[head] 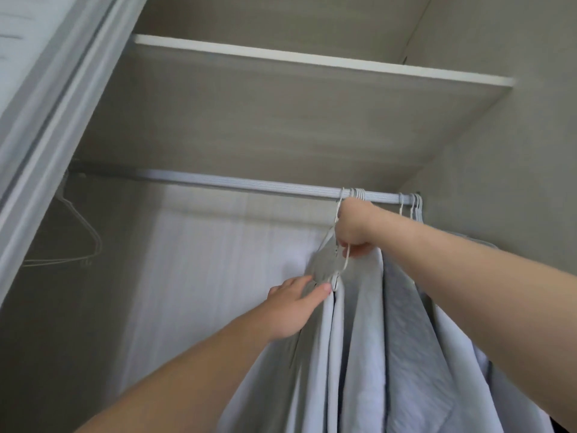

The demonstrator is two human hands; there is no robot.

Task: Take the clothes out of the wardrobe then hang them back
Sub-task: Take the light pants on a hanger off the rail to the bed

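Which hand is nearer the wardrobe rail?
Right. The right hand grips a hanger's neck directly beneath the rail, almost touching it. The left hand is lower, on the grey garment below.

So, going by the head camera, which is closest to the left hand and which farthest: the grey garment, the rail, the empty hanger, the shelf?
1. Grey garment: touched by the left hand.
2. Rail: above the hand.
3. Empty hanger: far left, in shadow.
4. Shelf: topmost.
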